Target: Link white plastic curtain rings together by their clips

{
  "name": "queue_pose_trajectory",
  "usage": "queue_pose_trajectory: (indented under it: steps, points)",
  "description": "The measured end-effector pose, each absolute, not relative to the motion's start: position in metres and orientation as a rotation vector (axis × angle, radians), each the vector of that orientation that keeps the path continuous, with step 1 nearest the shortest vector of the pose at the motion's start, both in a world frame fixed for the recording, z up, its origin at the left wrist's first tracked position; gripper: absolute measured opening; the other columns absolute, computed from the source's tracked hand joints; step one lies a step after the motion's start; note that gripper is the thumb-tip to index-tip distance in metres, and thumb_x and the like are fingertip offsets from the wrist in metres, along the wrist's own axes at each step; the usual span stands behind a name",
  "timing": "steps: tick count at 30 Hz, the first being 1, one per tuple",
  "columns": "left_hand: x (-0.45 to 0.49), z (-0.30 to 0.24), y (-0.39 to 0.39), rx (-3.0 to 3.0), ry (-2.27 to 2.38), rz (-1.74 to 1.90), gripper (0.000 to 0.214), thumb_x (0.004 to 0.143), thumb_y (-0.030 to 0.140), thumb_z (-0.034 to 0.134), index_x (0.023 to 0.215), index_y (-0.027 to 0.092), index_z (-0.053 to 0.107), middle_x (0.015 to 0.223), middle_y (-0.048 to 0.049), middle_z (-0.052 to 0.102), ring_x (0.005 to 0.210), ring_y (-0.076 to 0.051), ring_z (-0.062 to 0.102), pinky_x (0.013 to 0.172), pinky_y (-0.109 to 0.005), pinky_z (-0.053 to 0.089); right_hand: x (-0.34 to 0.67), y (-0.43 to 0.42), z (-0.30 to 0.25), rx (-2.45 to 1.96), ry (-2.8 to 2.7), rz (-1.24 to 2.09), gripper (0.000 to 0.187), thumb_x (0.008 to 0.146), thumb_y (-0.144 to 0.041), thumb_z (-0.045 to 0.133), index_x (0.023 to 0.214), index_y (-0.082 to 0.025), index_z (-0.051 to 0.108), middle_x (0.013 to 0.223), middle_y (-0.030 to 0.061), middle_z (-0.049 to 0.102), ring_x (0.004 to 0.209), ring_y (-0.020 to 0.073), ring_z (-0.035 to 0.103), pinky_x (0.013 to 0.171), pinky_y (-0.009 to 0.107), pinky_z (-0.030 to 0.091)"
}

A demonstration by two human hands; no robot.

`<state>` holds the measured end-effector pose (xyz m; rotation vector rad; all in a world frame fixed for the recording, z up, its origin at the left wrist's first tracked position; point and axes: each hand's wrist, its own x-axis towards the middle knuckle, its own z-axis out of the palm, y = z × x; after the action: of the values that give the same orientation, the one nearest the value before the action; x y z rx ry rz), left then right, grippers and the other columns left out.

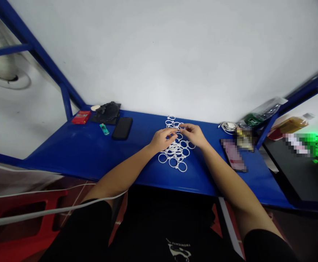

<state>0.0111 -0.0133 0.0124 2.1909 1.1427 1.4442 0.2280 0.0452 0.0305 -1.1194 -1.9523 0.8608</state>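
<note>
Several white plastic rings (pixel 181 166), each with a small eyelet, lie in an overlapping heap on the blue table (pixel 142 165). At the far side of the heap, my left hand (pixel 162 140) has its fingers bent towards a white ring (pixel 179 137). Facing it, my right hand (pixel 194 134) pinches at a white ring with thumb and forefinger. The fingertips of both hands almost meet over the rings. Which ring each hand grips is partly hidden by the fingers.
Left of the rings lie a black phone (pixel 122 128), a teal lighter (pixel 104 129), a red box (pixel 81 117) and a black bag (pixel 107 112). To the right are another phone (pixel 233 154), a white cable (pixel 228 127) and a plastic bottle (pixel 265 112). Blue frame bars flank the table.
</note>
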Motion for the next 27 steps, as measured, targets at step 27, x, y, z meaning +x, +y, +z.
queue_pose_trajectory:
  steps: [27]
  points:
    - [0.011,0.007,-0.013,2.404,1.061,1.489,0.016,0.103,0.028,0.062,0.101,0.020,0.076,0.093,-0.0041,0.079,0.085,-0.015,0.075,0.080,-0.027,0.058,0.215,-0.016,0.017,-0.853,-1.961,0.556,0.024,0.097,-0.036,0.068,0.116,-0.022,0.074,0.081,0.0011,0.074,0.069,0.0156,0.068,0.068,0.028,0.055]
